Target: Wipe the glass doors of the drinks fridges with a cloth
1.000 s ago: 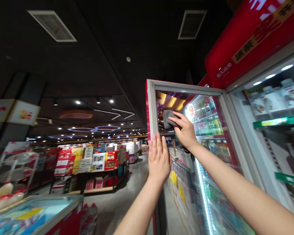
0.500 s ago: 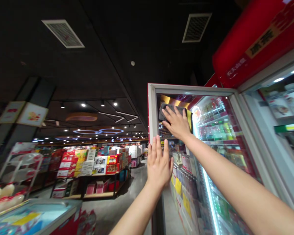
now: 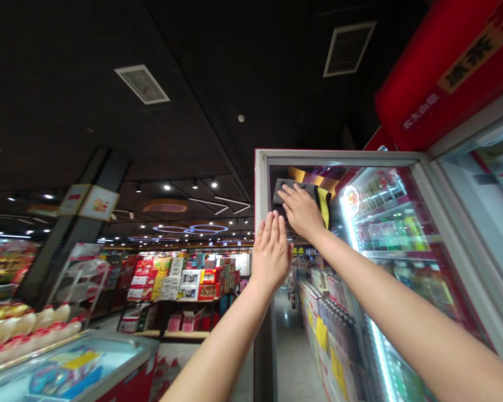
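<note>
A glass fridge door (image 3: 263, 167) with a pale frame stands open in front of me. My right hand (image 3: 302, 211) presses a grey cloth with a black and yellow edge (image 3: 324, 207) flat against the upper left of the glass. Its fingers lie over the cloth, pointing up and left. Below and left of it, my left hand (image 3: 271, 251) rests on the door's left frame, palm toward the door, fingers stretched upward and holding nothing. The palm side of each hand is hidden.
At right is the red-topped drinks fridge (image 3: 423, 89) with lit shelves. A chest freezer (image 3: 145, 349) stands at lower left, beside white bottles with red caps (image 3: 46, 318). Shelves of boxed goods (image 3: 188, 285) and a dark pillar (image 3: 54, 251) are behind.
The view has swung left, showing more of the freezer and bottles. My left hand has risen slightly on the frame, closer to my right hand, which stays on the cloth with its fingers closer together.
</note>
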`<control>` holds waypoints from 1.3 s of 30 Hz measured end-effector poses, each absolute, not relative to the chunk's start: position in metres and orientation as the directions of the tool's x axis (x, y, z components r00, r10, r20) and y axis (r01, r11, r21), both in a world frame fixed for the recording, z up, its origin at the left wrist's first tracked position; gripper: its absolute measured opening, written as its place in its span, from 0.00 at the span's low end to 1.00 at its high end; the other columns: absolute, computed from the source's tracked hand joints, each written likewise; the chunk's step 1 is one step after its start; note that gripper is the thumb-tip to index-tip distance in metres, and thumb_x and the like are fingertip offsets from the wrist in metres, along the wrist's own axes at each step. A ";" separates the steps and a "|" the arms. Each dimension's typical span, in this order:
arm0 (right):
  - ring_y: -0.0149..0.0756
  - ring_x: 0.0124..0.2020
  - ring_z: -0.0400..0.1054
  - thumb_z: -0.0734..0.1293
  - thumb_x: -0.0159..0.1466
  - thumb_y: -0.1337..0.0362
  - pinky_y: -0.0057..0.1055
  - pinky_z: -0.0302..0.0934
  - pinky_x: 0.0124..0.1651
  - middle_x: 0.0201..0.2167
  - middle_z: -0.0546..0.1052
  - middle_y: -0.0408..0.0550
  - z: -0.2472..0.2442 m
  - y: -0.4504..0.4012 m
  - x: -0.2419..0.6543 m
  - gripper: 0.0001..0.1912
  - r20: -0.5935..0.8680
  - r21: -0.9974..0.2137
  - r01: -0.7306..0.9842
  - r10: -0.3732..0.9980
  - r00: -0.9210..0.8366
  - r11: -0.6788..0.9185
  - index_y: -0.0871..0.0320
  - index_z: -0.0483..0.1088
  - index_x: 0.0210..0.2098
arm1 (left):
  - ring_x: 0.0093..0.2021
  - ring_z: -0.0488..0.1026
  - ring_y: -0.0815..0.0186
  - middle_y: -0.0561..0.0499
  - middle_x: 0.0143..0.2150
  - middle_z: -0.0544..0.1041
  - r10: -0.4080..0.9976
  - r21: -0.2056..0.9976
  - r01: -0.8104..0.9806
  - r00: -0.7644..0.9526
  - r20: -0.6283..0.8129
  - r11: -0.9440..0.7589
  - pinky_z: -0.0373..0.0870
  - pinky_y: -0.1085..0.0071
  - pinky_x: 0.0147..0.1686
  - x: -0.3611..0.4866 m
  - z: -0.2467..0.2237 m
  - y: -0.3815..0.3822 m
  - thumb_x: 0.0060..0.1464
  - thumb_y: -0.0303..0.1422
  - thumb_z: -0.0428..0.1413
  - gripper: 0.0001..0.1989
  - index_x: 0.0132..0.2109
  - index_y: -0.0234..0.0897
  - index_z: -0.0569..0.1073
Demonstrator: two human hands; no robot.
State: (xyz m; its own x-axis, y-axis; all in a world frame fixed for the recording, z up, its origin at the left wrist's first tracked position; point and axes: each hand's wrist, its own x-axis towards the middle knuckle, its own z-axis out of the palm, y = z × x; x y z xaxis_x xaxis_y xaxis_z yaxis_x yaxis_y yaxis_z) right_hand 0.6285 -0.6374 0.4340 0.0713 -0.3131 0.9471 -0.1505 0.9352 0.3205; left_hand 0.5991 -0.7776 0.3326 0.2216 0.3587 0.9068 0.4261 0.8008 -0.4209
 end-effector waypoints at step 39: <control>0.45 0.68 0.59 0.57 0.70 0.64 0.49 0.53 0.70 0.65 0.70 0.48 0.388 -0.515 0.653 0.22 0.989 0.104 -0.039 -0.099 0.114 0.994 0.53 0.69 0.60 | 0.76 0.43 0.57 0.43 0.75 0.52 0.549 -0.612 0.416 0.273 0.790 0.673 0.38 0.52 0.74 0.603 0.307 -0.738 0.68 0.39 0.47 0.31 0.73 0.35 0.53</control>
